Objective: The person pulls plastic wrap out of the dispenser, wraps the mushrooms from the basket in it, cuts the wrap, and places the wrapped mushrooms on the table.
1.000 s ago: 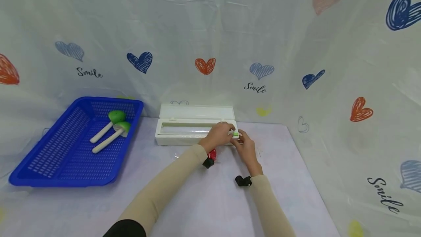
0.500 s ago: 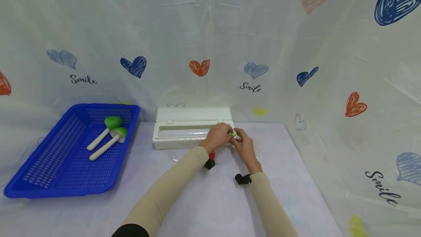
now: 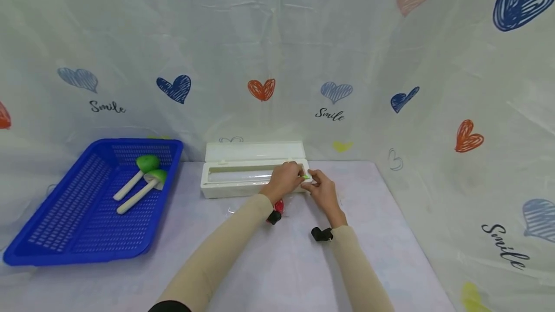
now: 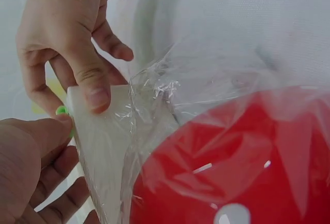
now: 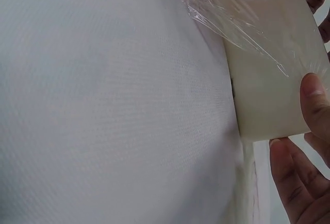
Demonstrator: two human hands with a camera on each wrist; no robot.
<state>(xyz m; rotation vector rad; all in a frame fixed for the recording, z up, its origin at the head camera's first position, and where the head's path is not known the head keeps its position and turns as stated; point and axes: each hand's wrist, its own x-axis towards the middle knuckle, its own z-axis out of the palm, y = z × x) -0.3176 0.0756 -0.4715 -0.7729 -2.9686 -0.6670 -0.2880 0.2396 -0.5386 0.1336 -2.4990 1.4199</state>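
A white cling film dispenser point(image 3: 234, 189) stands at the back of the table with its lid point(image 3: 256, 150) up. My left hand point(image 3: 284, 180) is at its right end; in the left wrist view its thumb and fingers pinch the small green slide cutter point(image 4: 63, 112). My right hand point(image 3: 325, 195) grips the dispenser's right corner, thumb on the front and fingers at the end and behind. Clear cling film point(image 4: 154, 87) hangs over the dispenser's front and covers a red object with white spots point(image 4: 206, 172). In the head view my left wrist partly hides that red object point(image 3: 279, 205).
A blue plastic basket point(image 3: 93, 249) stands on the left of the table. Two toy mushrooms with green caps point(image 3: 148, 162) and pale stems lie in it. A white curtain point(image 3: 295, 37) printed with hearts hangs close behind the dispenser and along the right side.
The head view has shifted slightly, so the basket and dispenser appear a little lower and further left. Both hands stay at the dispenser's right end with little visible movement.
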